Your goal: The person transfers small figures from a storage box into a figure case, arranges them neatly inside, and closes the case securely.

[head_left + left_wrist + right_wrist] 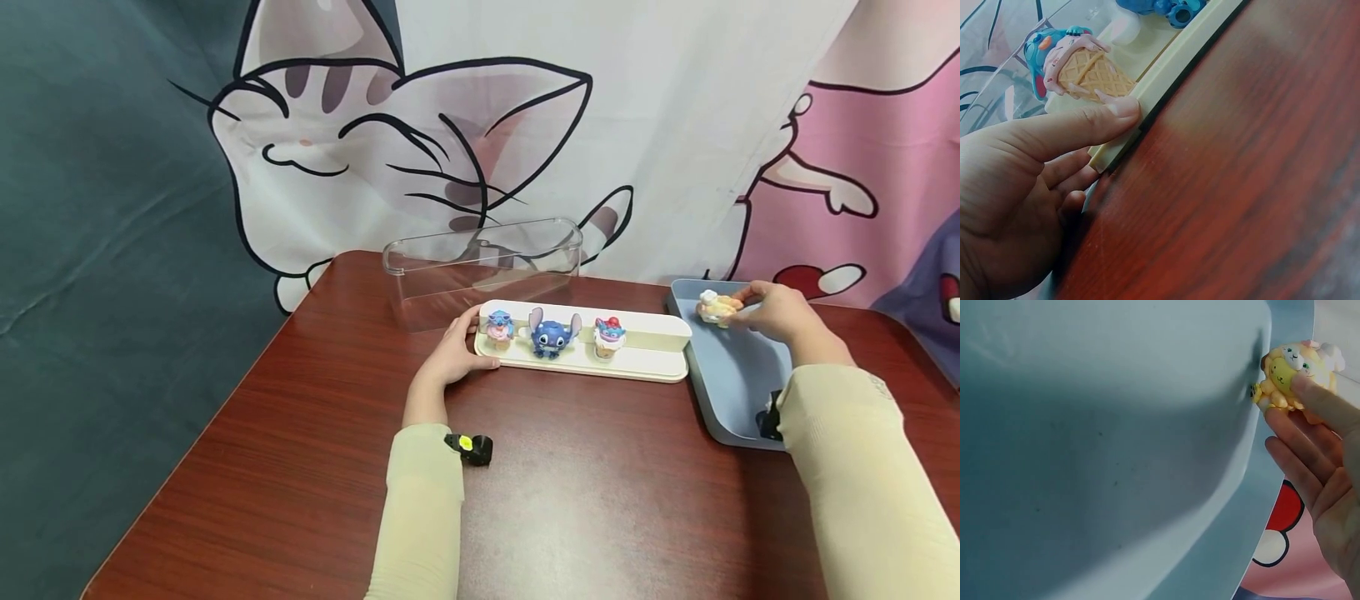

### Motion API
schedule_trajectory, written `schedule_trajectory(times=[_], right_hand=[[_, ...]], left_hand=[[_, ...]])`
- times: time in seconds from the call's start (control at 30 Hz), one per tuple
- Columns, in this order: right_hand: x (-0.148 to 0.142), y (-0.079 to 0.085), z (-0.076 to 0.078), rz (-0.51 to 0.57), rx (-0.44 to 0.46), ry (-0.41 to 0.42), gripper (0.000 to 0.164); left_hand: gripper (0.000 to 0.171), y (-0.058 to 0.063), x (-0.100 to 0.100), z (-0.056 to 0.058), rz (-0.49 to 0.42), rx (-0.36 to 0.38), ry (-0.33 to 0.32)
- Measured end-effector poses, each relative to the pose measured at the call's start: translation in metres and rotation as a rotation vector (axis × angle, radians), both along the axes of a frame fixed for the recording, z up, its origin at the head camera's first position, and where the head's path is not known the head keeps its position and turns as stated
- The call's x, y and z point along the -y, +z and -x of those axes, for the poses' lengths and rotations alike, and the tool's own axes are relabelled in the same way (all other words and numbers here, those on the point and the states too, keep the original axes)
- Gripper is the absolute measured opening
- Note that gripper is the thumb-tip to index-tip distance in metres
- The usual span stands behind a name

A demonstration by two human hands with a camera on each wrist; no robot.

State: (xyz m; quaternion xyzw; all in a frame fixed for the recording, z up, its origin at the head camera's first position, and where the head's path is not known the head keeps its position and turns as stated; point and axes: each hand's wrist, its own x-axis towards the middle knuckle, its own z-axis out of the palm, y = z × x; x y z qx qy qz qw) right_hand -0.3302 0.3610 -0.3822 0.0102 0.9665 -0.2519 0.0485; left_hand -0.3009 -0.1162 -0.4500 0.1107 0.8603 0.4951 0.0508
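Note:
At the left end of a cream display base (648,364), my left hand (453,353) grips the corner, thumb on the front edge. On the base stand three figurines: a blue character on a pink ice-cream cone (499,328), a big-eared blue figurine (551,337), and a cone figurine with a red top (609,337). The left wrist view shows the pink cone (1088,72) just beyond my thumb. My right hand (783,321) pinches a small yellow animal figurine (1291,372) between thumb and fingers, over the far end of a blue-grey tray (738,383).
A clear plastic cover (420,292) stands behind the base. The tray sits at the right, close to the base's right end. A printed cat curtain (487,100) hangs behind the brown table (337,467). Wrist cameras are strapped to both sleeves.

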Motion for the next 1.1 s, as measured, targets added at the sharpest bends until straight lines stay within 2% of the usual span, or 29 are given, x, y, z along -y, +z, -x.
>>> schedule_trajectory(times=[0.13,0.27,0.5,0.6,0.67,0.73,0.8,0.83,0.9,1.03,1.1], right_hand=[[0.001,-0.003,-0.002,0.026,-0.025,-0.027,0.054],[0.002,-0.003,-0.004,0.108,-0.069,-0.05,0.054],[-0.003,0.001,-0.006,0.377,-0.119,-0.062,0.045],[-0.022,-0.013,0.007,0.538,-0.124,-0.037,0.036],[-0.043,-0.034,0.024,0.653,-0.149,0.004,0.032],[-0.062,-0.052,0.04,0.761,-0.148,0.059,0.034],[-0.07,-0.058,0.046,0.845,-0.126,0.097,0.04],[-0.068,-0.056,0.044,0.839,-0.124,0.11,0.043],[-0.054,-0.038,0.03,0.798,-0.108,0.114,0.045],[-0.016,0.003,-0.003,0.661,-0.095,0.099,0.034],[-0.004,0.014,-0.013,0.647,-0.076,0.082,0.031]], left_hand=[[0.098,0.002,0.001,-0.001,0.008,0.01,-0.001],[0.098,0.003,0.003,-0.002,0.017,0.018,0.018],[0.1,0.003,0.0,-0.001,0.021,0.025,0.01],[0.1,0.002,-0.001,-0.001,0.022,0.018,0.009],[0.1,0.002,-0.001,0.0,0.02,0.013,0.008],[0.1,0.002,-0.001,0.0,0.017,0.009,0.008],[0.101,0.002,-0.001,0.0,0.014,0.007,0.009],[0.101,0.002,-0.001,0.0,0.013,0.007,0.009],[0.101,0.002,-0.001,0.0,0.013,0.007,0.008],[0.101,0.001,-0.001,0.0,0.014,0.007,0.004],[0.101,0.001,0.0,0.001,0.013,0.011,0.005]])
